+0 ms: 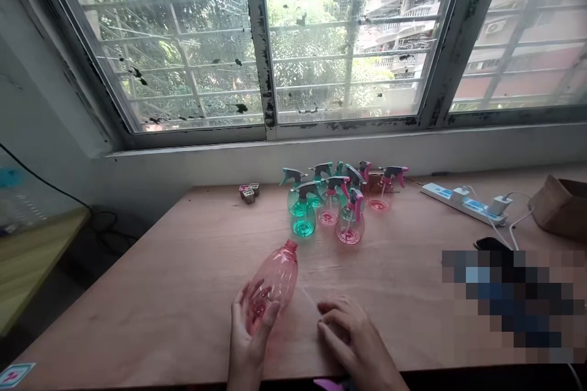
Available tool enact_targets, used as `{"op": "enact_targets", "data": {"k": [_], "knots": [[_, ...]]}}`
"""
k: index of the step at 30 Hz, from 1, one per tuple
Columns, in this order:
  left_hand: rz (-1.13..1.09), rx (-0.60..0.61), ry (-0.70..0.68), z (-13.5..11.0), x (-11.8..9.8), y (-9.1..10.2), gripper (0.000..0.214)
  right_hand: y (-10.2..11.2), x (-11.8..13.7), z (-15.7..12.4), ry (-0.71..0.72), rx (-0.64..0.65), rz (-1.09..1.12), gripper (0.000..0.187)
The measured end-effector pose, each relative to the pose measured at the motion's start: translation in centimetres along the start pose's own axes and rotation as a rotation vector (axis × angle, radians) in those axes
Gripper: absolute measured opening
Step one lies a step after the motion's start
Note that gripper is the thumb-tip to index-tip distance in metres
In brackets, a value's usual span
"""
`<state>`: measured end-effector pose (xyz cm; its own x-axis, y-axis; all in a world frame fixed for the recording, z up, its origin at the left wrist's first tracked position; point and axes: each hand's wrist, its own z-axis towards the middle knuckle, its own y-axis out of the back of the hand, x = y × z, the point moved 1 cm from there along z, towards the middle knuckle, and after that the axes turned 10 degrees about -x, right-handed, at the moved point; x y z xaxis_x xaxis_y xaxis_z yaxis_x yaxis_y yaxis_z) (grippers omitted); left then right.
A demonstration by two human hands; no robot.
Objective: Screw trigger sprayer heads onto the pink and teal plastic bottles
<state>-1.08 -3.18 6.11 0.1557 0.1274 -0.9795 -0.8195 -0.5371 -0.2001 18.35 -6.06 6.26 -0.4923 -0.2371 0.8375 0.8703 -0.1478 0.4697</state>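
Note:
A transparent pink spray bottle [276, 275] without its spray head is tilted above the table, its open neck pointing away and up. My left hand [250, 330] is wrapped around its lower part, thumb on the near side. To the right, my right hand [351, 336] is closed with curled fingers. From its fingertips a thin clear tube [308, 296] runs toward the bottle, faint against the wood. Part of a purple-pink piece [328, 384] with a dark part beside it shows at the table's front edge, mostly cut off.
Several green and pink spray bottles [303, 220] with trigger heads stand grouped toward the back. Small blocks [248, 195] lie left of them. A power strip [463, 203] with white chargers and a brown paper bag [562, 208] are at the right. A blurred patch hides the right front.

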Motion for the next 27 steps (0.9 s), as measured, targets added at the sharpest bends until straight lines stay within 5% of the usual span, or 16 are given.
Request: {"op": "enact_targets", "data": {"k": [6,19,27], "knots": [[-0.002,0.034,-0.04,-0.1,-0.4,0.7,0.058,1.8,-0.6,-0.4,-0.329,-0.103,0.418,0.048],[0.139,0.074,0.044,0.2,0.1,1.6,0.084,3.7,-1.2,-2.4,-0.38,0.151,0.275,0.051],[0.173,0.244,0.039,-0.8,-1.4,1.1,0.073,5.4,-2.2,-1.9,-0.415,0.047,0.373,0.05]]}}
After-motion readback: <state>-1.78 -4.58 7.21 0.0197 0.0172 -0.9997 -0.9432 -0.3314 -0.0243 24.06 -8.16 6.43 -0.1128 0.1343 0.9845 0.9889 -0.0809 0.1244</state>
